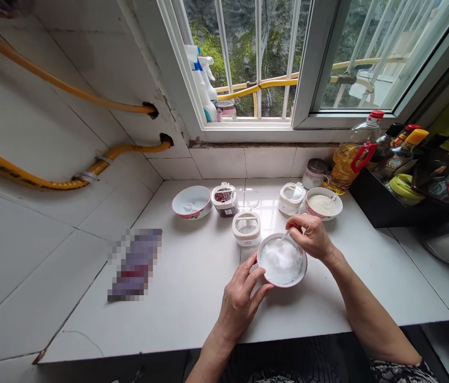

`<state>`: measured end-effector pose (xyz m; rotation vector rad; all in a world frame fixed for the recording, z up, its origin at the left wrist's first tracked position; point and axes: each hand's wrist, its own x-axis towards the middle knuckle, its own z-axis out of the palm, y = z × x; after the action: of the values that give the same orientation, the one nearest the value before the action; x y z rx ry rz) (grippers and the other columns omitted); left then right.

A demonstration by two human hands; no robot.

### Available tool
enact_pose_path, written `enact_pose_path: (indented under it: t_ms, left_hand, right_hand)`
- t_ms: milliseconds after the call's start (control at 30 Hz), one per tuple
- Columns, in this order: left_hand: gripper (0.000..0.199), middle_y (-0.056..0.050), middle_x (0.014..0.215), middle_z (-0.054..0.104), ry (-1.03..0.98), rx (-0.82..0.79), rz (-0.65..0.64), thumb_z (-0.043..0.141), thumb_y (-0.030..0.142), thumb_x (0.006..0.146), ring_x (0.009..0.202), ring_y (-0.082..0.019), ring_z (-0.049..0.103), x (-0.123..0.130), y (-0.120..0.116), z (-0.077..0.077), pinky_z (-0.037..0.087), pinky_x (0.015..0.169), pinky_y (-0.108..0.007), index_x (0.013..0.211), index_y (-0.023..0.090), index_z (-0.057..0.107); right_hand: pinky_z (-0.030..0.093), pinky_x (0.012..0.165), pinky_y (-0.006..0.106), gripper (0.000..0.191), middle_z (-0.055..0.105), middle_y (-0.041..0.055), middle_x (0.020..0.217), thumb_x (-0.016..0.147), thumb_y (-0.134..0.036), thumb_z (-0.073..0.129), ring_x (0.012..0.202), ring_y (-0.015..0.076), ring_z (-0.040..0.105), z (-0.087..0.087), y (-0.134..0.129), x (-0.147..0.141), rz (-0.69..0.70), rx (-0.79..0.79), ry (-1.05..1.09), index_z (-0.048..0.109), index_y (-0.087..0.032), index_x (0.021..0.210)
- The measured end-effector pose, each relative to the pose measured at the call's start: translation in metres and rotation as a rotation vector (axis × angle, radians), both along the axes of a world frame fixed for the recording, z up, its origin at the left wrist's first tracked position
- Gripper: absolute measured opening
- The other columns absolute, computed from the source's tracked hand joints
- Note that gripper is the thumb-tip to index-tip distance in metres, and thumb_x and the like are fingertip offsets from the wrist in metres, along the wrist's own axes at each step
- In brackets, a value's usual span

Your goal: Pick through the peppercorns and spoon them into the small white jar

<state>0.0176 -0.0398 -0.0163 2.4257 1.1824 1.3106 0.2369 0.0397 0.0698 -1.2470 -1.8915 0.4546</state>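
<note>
Close to the counter's front edge stands a small bowl [282, 268] with a pink rim, full of a white grainy substance like salt or sugar. My left hand [242, 290] grips the bowl's left side, thumb and fingers at the rim. Over its far right rim, my right hand [310, 236] pinches the handle of a small white spoon [282, 240], whose tip dips into the white grains. Just behind the bowl sits a clear jar [246, 229] with a white-framed top, seemingly empty. A lidded white jar [291, 198] stands behind my right hand.
Along the back are a white bowl [192, 202], a jar of dark red contents [224, 199] with its lid open, and a bowl of pale grains [323, 204]. An oil bottle [346, 159] and a black condiment box [379, 202] stand right. A blurred purple packet [136, 263] lies left.
</note>
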Motion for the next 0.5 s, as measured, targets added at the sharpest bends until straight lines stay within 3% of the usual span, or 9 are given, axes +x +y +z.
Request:
enact_pose_path:
  t_ms: [500]
  left_hand:
    - [0.017,-0.017,0.132,0.062,-0.009,-0.009,-0.009,0.055,0.032,0.099,0.121,-0.026,0.064,0.000,0.001,0.001,0.059,0.094,-0.036,0.111,0.021,0.059]
  right_hand:
    - [0.034,0.047,0.024,0.015,0.051,-0.0033,0.048,0.062,-0.025,0.049,0.046,0.0106,0.044,0.001,0.009,0.010,-0.073,-0.279,0.375,0.063,-0.019,0.059]
